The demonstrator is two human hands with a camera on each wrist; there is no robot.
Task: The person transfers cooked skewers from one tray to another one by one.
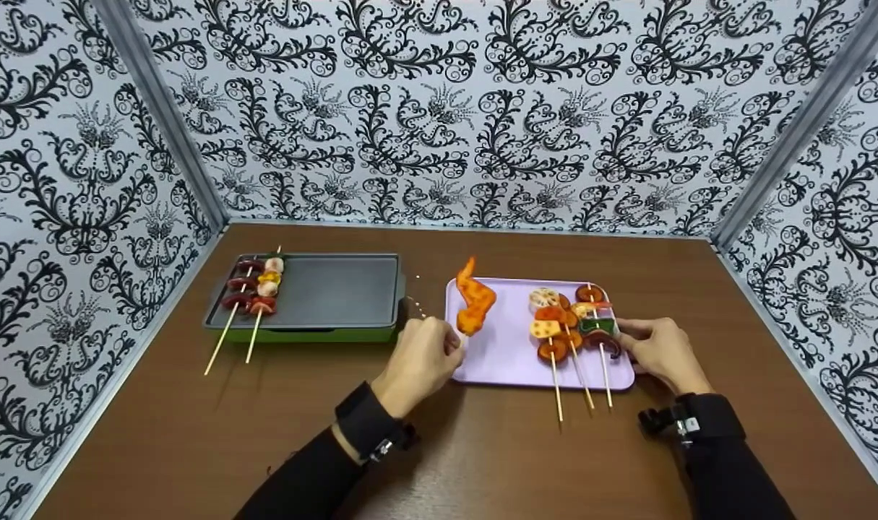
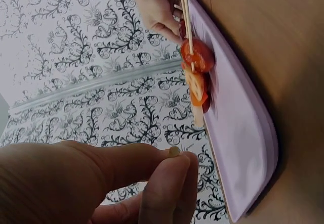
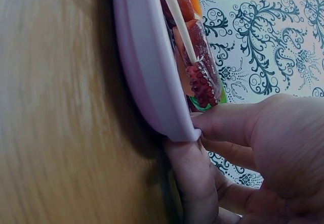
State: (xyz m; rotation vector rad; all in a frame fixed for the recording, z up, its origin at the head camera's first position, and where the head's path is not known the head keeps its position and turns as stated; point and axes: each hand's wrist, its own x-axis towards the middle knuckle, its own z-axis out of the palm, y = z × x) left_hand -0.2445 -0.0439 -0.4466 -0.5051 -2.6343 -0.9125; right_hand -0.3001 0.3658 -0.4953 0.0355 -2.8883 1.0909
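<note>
My left hand [image 1: 425, 355] pinches the stick end of a skewer with an orange, wing-shaped piece of meat [image 1: 475, 302], which stands up over the left part of the lilac tray [image 1: 493, 368]. Only the stick's blunt tip shows between thumb and finger in the left wrist view. At the tray's right edge, my right hand [image 1: 661, 354] grips the rim, thumb above and fingers beneath. Beside it on the tray lie several skewers, among them one with a dark red octopus-like piece [image 3: 205, 82] and one with a yellow holed slice [image 1: 545, 329].
To the left stands a green-sided grill with a grey plate [image 1: 341, 289]. Two loaded skewers lie on its left part, one with pale and yellow pieces [image 1: 268, 287], their sticks jutting over the front edge. Patterned walls [image 1: 446, 144] enclose the brown table [image 1: 525, 462] at the back and sides.
</note>
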